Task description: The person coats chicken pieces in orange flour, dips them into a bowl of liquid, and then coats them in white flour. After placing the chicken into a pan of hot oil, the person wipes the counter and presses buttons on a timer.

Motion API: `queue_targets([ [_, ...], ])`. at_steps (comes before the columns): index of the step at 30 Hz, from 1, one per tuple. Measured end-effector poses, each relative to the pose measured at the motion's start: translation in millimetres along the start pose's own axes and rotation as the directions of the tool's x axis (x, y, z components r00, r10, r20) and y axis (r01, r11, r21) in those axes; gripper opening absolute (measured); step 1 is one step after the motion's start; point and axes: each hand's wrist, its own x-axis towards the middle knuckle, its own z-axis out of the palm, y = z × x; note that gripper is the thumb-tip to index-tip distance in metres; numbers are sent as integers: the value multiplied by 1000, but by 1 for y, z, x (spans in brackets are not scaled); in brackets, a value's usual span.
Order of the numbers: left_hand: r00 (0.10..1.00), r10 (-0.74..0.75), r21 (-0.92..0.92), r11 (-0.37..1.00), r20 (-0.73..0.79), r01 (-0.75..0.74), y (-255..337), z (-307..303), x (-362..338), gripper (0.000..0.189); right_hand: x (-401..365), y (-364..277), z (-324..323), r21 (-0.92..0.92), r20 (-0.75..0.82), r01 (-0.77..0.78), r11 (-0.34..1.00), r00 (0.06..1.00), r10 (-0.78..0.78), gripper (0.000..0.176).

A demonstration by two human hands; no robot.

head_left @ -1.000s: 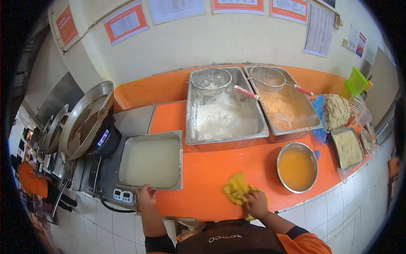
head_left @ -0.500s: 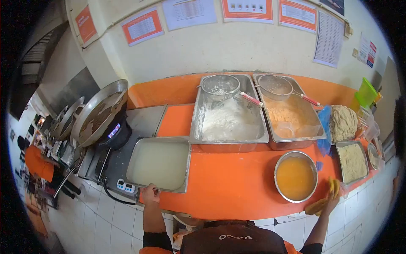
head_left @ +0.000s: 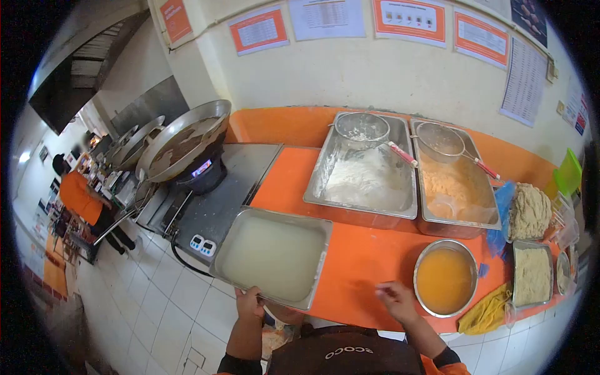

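My left hand is closed on the near rim of a rectangular metal tray of cloudy, pale liquid. The tray lies slightly askew across the stove's edge and the orange table, its near side over the front edge. Above the tabletop, between that tray and a round metal bowl of orange liquid, my right hand is held with fingers loosely apart and nothing visible in them. A crumpled yellow cloth lies by the table's front edge, right of the bowl.
Behind stand a deep pan of white flour and another of orange powder, each with a sieve on top. Dough sits right. A large wok is on the left. Farther off stands a person in orange.
My right hand has let go of the yellow cloth and come left past the bowl. The tray has shifted toward me with my left hand on it. The view has turned left.
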Motion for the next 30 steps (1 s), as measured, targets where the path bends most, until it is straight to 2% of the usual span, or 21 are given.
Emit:
queue_targets([
  [1,1000,-25,46,999,11,25,-4,-3,-6,64,7,-10,17,117,143,-164,980,979,147,28],
  [2,998,-51,62,997,-28,53,-7,-1,-15,63,10,-9,29,116,156,-160,980,978,141,28],
  [3,998,-45,55,997,-40,47,-14,-4,-19,63,12,-4,41,202,315,-294,934,923,223,28],
  [4,1000,4,25,1000,19,-4,-23,-10,-21,63,14,-1,49,258,471,-433,864,837,279,28],
  [5,995,56,-8,998,78,-55,-31,-13,-23,63,15,1,54,254,480,-430,866,834,273,28],
  [7,995,57,-60,997,85,-52,-32,-4,-41,62,16,2,60,367,690,-651,665,670,275,30],
  [9,993,35,-35,999,110,-31,-32,4,-55,64,13,-6,56,332,704,-643,690,656,272,29],
  [11,999,-5,-22,1000,54,6,-30,12,-68,64,9,-5,53,296,717,-636,713,641,274,28],
  [13,999,-41,-10,999,2,41,-32,18,-78,63,7,0,52,192,706,-511,838,665,244,26],
  [14,999,-46,-18,999,12,46,-34,21,-83,61,6,0,50,188,710,-512,838,660,244,26],
  [16,999,-51,-27,998,17,52,-39,25,-89,60,2,-5,42,328,723,-529,782,674,153,23],
  [17,996,-71,-15,997,49,72,-40,26,-92,59,1,-8,37,327,726,-532,781,670,153,23],
  [20,992,-108,47,993,60,105,-43,32,-101,60,-3,-20,20,239,744,-529,814,639,197,20],
  [22,991,-124,95,988,42,120,-50,31,-100,60,-7,-28,11,-4,717,-373,928,646,263,16],
  [23,994,-97,111,990,58,90,-61,25,-95,61,-10,-22,12,-2,716,-377,926,646,265,16],
  [25,994,-73,130,989,77,63,-67,26,-97,61,-16,-6,12,272,732,-426,863,674,101,15],
  [28,993,-83,148,986,78,71,-72,33,-102,61,-21,1,4,251,723,-470,847,673,159,15],
  [30,992,-123,187,976,28,116,-78,33,-103,61,-24,7,0,237,708,-448,862,687,163,14],
])
